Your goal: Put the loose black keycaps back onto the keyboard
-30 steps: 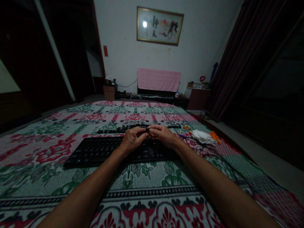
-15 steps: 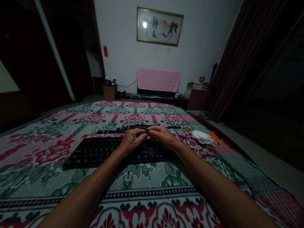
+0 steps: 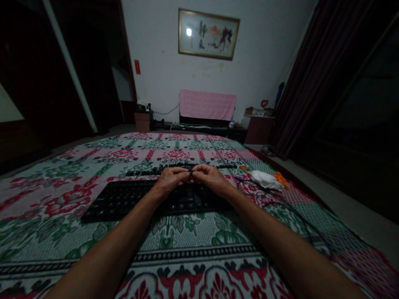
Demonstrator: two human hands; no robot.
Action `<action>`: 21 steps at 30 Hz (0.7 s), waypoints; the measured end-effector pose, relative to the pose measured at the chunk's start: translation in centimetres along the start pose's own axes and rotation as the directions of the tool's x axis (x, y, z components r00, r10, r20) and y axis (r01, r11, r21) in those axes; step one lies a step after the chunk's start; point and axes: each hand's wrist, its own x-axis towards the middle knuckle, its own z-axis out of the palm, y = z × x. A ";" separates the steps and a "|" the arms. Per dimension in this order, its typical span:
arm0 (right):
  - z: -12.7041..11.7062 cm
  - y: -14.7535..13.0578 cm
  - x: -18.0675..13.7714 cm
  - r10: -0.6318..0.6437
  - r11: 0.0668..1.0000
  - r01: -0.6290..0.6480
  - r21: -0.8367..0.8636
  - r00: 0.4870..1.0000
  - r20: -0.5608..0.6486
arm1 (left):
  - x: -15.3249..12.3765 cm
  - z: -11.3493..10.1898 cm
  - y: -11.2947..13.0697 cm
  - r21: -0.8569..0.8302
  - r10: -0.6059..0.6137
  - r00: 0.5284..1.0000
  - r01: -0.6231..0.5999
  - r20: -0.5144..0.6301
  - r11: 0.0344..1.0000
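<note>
A black keyboard (image 3: 116, 200) lies on the patterned bedspread, its middle partly hidden beneath my hands and forearms. Above its back edge, my left hand (image 3: 171, 179) and my right hand (image 3: 209, 178) meet fingertip to fingertip. Both are closed in a pinch on one small black keycap (image 3: 190, 171), mostly covered by the fingers. Just beyond the keyboard runs a row of loose black keycaps (image 3: 137, 171), which continues to the right behind my hands.
A crumpled white cloth or tissue (image 3: 264, 179) with an orange item (image 3: 281, 180) beside it lies right of the keyboard. Dark cable (image 3: 294, 209) loops over the bedspread (image 3: 177, 232) there. A pink cloth (image 3: 207, 104) covers a screen by the far wall.
My hands have shifted slightly left, fingertips still together around the keycap, and my left fingers look a little more extended. The keyboard and the loose row stay put.
</note>
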 end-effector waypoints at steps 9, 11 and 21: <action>-1.0 -0.5 -0.3 -0.442 0.533 0.512 -0.674 0.847 0.294 | 0.0 -0.2 0.1 0.233 0.006 1.000 -0.013 0.029 0.973; -1.2 -0.9 -0.5 -0.430 0.450 0.532 -0.717 0.833 0.349 | 0.3 -0.2 -0.3 0.280 0.027 0.999 -0.037 0.042 0.959; -0.8 -2.3 -1.2 -0.261 0.338 0.520 -0.784 0.852 0.453 | -0.3 -0.2 0.3 0.367 -0.013 0.990 -0.039 0.139 0.930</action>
